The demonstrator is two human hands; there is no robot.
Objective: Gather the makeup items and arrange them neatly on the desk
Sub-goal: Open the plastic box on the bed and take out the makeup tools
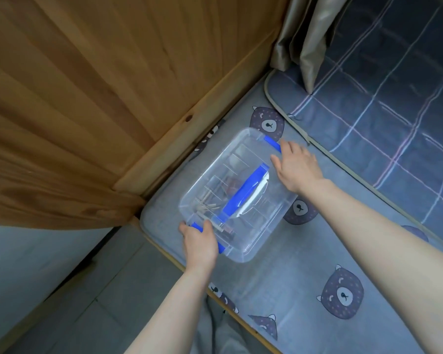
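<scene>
The box (237, 194) lies on the bed (279, 290), beside the wooden board (87, 98).

A bedroom at home: 1 bed (279, 277) in bear-print bedding, a plaid mat (394, 103) over it (grey-edged), pine panelling (87, 98) at its end, a curtain (310, 34) hanging beside.

Clear lidded box (241, 154) with blue handle (246, 190) lies flat on the bear-print sheet (304, 264), makeup items (207, 205) inside
</scene>
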